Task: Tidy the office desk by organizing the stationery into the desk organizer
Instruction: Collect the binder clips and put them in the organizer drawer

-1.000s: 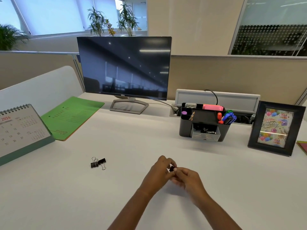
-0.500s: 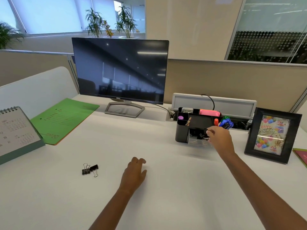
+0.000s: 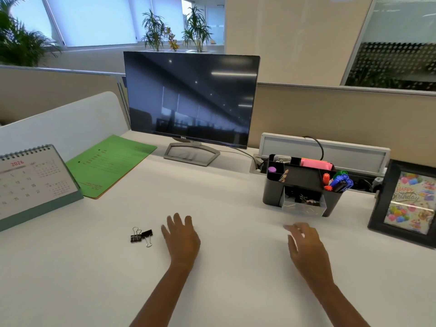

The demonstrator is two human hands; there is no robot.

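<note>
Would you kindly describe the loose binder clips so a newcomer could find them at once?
From the large dark monitor, come down the white desk towards the person. Just left of the left hand lie two small black binder clips with silver wire handles. Unlike the blue markers in the black plastic desk organizer, they lie loose on the desktop.

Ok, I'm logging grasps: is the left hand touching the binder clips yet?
Apart. The head view shows a strip of bare white desk between the left hand and the binder clips.
</note>
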